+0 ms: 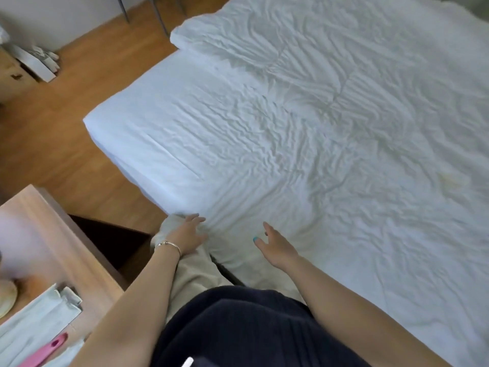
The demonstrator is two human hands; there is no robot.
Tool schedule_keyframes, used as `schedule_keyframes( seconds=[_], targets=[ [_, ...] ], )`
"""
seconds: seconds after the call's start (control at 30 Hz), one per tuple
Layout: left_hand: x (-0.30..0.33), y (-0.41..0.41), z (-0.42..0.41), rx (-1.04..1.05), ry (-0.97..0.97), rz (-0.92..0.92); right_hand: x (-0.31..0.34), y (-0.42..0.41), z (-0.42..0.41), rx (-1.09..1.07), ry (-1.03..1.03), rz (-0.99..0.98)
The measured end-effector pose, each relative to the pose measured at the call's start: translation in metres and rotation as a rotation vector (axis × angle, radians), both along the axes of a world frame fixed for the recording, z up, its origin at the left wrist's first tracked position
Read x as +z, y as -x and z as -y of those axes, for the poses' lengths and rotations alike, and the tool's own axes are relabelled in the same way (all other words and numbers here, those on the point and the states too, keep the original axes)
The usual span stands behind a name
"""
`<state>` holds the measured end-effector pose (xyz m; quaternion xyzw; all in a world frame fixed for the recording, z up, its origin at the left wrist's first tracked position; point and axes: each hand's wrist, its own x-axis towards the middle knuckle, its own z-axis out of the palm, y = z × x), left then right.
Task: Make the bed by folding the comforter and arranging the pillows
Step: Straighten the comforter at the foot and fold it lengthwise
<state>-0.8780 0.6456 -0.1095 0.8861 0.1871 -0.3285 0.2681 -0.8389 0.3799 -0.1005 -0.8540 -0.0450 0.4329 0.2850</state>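
A light wooden worktop [50, 234] fills the lower left corner, carrying folded pale cloths [39, 321] and a pink object [45, 353] at its near edge. Past it, wooden floor [66, 128] runs along the left side of the bed [127, 144], whose white sheet is smooth near that left edge and wrinkled toward the middle.

At the near left corner of the bed, the left hand [189, 235], a thin bracelet [169, 245] on its wrist, lies palm down with its fingers spread, resting on the sheet's edge and not gripping any fold. Just beside it to the right, the right hand [277, 246] hovers or rests over the near edge of the bed, fingers spread loosely, holding nothing; whether it touches the sheet I cannot tell.

The white comforter [330, 62] lies folded across the far part of the bed, its doubled edge [185, 38] reaching the far left side and its creased surface stretching right to the frame's edge.
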Motion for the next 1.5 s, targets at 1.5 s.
schedule_keyframes(
  seconds=[1.5],
  targets=[
    [-0.032,-0.253,-0.426,-0.431,0.155,-0.505,-0.049,-0.193,-0.426,-0.146,0.19,-0.388]
  ],
)
